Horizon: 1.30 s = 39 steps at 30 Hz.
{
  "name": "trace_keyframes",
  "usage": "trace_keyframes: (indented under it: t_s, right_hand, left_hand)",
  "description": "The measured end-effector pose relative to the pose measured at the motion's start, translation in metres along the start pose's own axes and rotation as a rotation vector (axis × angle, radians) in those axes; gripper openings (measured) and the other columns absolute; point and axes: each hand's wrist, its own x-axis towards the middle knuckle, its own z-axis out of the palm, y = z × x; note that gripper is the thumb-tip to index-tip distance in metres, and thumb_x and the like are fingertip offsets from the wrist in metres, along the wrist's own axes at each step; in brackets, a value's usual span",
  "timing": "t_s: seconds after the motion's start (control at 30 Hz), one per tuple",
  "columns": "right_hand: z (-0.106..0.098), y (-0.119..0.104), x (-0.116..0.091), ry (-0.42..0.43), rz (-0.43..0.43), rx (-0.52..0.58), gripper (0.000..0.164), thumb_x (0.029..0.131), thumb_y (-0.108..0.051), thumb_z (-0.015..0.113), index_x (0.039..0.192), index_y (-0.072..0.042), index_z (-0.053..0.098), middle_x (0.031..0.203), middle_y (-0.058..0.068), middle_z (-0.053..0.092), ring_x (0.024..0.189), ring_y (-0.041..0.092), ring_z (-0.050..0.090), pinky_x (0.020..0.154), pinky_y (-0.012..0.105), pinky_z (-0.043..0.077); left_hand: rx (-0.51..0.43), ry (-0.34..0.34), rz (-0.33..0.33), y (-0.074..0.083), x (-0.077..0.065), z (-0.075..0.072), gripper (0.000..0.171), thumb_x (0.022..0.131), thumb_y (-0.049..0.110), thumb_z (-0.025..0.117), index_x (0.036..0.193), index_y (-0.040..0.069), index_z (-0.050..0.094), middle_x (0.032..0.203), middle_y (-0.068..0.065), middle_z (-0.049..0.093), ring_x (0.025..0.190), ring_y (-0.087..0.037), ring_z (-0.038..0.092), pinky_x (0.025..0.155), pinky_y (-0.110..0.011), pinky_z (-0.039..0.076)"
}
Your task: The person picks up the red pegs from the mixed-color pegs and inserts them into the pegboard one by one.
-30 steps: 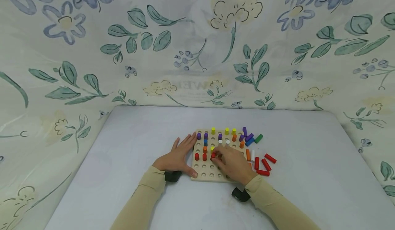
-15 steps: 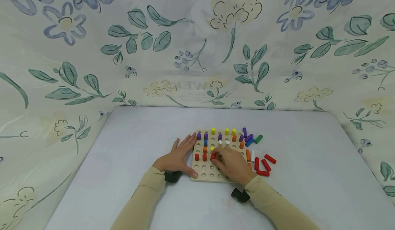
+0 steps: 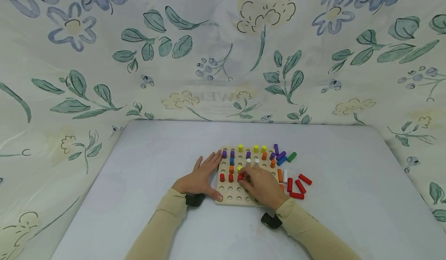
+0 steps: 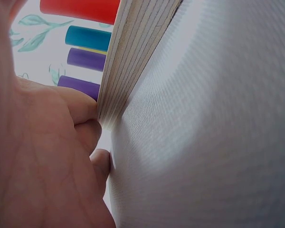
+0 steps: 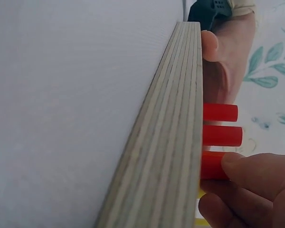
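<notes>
Red cylinder peg: upright in the pale layered-wood pegboard, third row from its near edge, third place from its left edge; slightly lower than a second ago.
Meaning: apparently all but set, extending a run with two red pegs on the left; not yet let go. Cannot tell full depth, with the tip under a thumb.
Right hand: pinching that peg between thumb and fingers.
Left hand: spread wide along the pegboard's left edge, thumb at its near left corner, seemingly steadying.
White desk: bearing the pegboard mid-width, short of the far edge.
Loose by the pegboard's right edge: four red cylinders, plus white, green and blue ones.
In the way: a yellow peg just beyond the pinch; holes hidden beneath the right palm.
</notes>
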Motion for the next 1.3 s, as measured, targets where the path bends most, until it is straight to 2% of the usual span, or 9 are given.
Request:
trace_keyframes:
  t_s: [0.8,0.93,1.07,1.3]
  right_hand:
    - [0.000,0.002,0.001,-0.015,0.015,0.011,0.027,0.093,-0.027,0.075,0.115,-0.014,0.069,0.093,-0.005,0.068,0.082,0.009,0.062,0.074,0.026,0.056]
    - [-0.003,0.002,0.000,-0.014,0.025,0.016,0.026,0.092,-0.026,0.075,0.116,-0.015,0.069,0.097,-0.005,0.070,0.087,0.010,0.065,0.078,0.028,0.057]
    - [-0.008,0.002,-0.002,-0.023,0.069,0.020,0.026,0.093,-0.028,0.074,0.117,-0.016,0.070,0.102,-0.004,0.071,0.091,0.011,0.066,0.081,0.029,0.057]
    - [-0.019,0.002,-0.005,-0.010,0.089,-0.005,0.028,0.094,-0.027,0.073,0.117,-0.012,0.071,0.107,0.000,0.073,0.094,0.014,0.068,0.082,0.032,0.059]
  left_hand:
    - [-0.004,0.003,0.000,0.000,0.000,0.001,0.133,0.068,0.052,0.089,0.161,0.004,0.006,0.169,-0.010,0.000,0.155,-0.030,-0.005,0.119,-0.059,-0.010]
    - [-0.002,-0.002,-0.005,0.000,0.000,0.001,0.134,0.068,0.052,0.089,0.161,0.005,0.005,0.169,-0.009,-0.001,0.155,-0.029,-0.006,0.119,-0.059,-0.010]
    - [-0.002,-0.003,-0.001,-0.001,0.001,0.000,0.135,0.068,0.053,0.089,0.161,0.003,0.004,0.169,-0.010,-0.002,0.155,-0.030,-0.006,0.119,-0.060,-0.010]
    - [0.002,-0.014,-0.015,0.000,0.000,-0.001,0.135,0.068,0.053,0.089,0.161,0.004,0.004,0.169,-0.010,-0.002,0.155,-0.030,-0.007,0.119,-0.059,-0.011]
